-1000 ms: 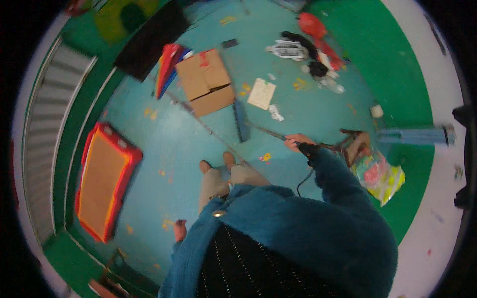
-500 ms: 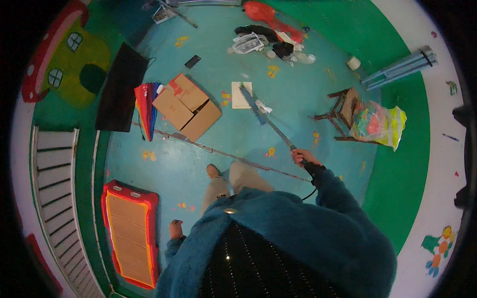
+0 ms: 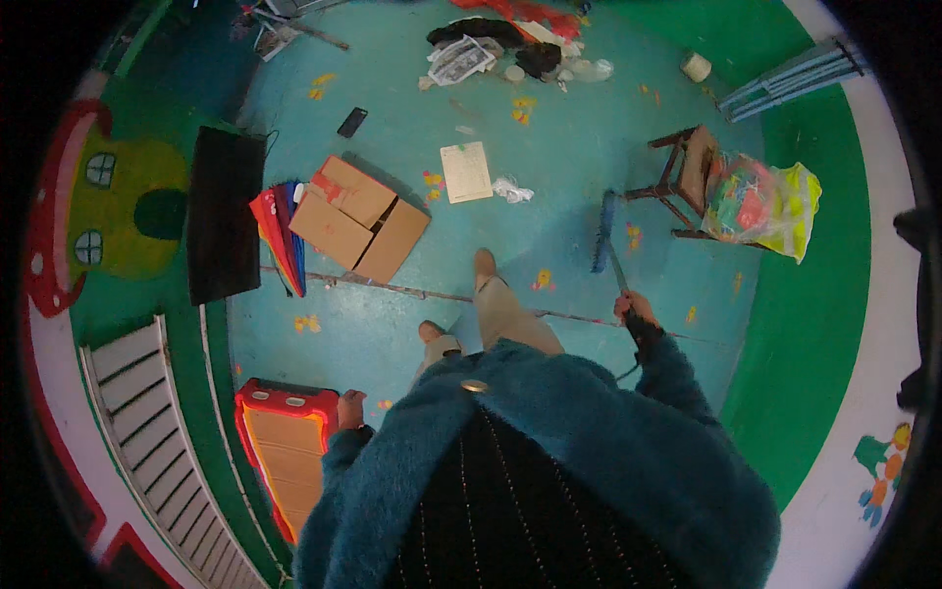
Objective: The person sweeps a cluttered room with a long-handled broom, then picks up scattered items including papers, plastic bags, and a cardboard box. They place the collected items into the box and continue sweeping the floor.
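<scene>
My right hand (image 3: 638,307) is wrapped round the handle of a broom, and the blue-bristled broom head (image 3: 603,233) rests on the floor ahead of it, left of the wooden stool (image 3: 696,167). Hanging low at my left side, my left hand (image 3: 351,408) has its fingers loosely curled, with nothing seen in them. It is nearest to a red plastic-framed panel (image 3: 287,401) with a tan middle. A sheet of paper (image 3: 466,173) and a crumpled white plastic scrap (image 3: 512,190) lie on the floor ahead of my feet.
A cardboard box (image 3: 392,241), a folded rainbow umbrella (image 3: 278,236) and a black phone (image 3: 352,122) lie ahead to the left. Rubbish is heaped (image 3: 471,59) at the far side. Plastic bags (image 3: 748,201) sit on the stool. A metal strip (image 3: 392,289) crosses the floor.
The broom has swung right, away from the paper to beside the stool. My right foot has stepped forward, and my left hand has come up next to the red-framed panel.
</scene>
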`<move>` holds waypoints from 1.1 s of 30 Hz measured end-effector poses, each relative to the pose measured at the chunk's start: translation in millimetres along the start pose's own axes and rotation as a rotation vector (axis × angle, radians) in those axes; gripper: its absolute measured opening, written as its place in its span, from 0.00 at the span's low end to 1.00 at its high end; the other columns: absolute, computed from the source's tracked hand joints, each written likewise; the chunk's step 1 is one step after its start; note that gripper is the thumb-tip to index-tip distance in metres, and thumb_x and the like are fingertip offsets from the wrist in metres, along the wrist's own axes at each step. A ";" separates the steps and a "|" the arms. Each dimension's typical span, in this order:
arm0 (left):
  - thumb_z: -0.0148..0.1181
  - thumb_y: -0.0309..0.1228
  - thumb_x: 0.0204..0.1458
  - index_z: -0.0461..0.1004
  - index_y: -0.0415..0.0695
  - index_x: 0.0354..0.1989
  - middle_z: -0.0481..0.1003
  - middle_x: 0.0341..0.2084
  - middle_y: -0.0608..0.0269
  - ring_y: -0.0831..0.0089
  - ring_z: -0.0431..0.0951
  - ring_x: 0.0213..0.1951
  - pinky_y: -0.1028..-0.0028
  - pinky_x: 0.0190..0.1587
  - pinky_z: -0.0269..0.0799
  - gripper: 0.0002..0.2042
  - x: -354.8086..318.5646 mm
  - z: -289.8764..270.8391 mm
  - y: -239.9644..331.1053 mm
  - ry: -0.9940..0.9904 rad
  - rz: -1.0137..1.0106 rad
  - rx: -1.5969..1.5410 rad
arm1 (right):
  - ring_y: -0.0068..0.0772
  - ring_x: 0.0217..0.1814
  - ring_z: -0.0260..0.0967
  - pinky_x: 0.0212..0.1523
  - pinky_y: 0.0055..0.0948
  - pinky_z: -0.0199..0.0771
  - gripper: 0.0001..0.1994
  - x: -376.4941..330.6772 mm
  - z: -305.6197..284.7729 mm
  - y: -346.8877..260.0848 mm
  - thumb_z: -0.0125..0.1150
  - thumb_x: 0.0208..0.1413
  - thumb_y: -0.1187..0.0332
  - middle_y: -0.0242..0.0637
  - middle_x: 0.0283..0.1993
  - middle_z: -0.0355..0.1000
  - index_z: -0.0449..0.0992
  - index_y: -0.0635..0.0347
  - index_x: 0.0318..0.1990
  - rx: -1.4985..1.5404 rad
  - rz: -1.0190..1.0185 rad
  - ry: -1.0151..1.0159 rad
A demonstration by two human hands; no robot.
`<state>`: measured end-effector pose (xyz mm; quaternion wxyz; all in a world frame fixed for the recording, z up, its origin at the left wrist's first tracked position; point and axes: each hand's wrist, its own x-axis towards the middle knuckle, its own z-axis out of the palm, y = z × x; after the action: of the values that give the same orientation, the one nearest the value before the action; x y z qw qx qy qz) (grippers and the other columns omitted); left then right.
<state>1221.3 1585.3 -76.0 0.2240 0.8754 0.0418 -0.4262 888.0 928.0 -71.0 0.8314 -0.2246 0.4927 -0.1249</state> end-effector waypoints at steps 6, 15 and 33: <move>0.50 0.35 0.50 0.76 0.39 0.32 0.73 0.19 0.55 0.61 0.72 0.17 0.65 0.21 0.67 0.12 9.9 11.4 104.1 0.007 0.295 -0.035 | 0.25 0.26 0.58 0.30 0.29 0.63 0.05 114.2 11.5 -41.5 0.48 0.57 0.69 0.33 0.25 0.59 0.61 0.56 0.32 0.612 0.508 -0.032; 0.49 0.34 0.51 0.76 0.39 0.31 0.72 0.17 0.57 0.68 0.69 0.13 0.68 0.16 0.64 0.12 8.5 -1.7 170.4 -0.030 0.053 -0.048 | 0.26 0.24 0.60 0.28 0.28 0.65 0.11 179.3 225.7 38.1 0.56 0.54 0.63 0.28 0.19 0.57 0.64 0.57 0.28 -0.493 0.181 -0.773; 0.51 0.34 0.48 0.76 0.39 0.29 0.69 0.14 0.55 0.63 0.69 0.14 0.64 0.19 0.65 0.11 162.3 -91.8 249.3 0.013 0.230 0.006 | 0.20 0.16 0.47 0.15 0.24 0.48 0.06 124.3 287.8 -85.1 0.51 0.58 0.67 0.26 0.18 0.52 0.60 0.55 0.34 0.137 0.279 0.020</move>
<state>1456.7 1382.1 -62.0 0.2687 0.8778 -0.0586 -0.3923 1201.2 872.8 -4.5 0.8491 -0.0956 0.5176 -0.0438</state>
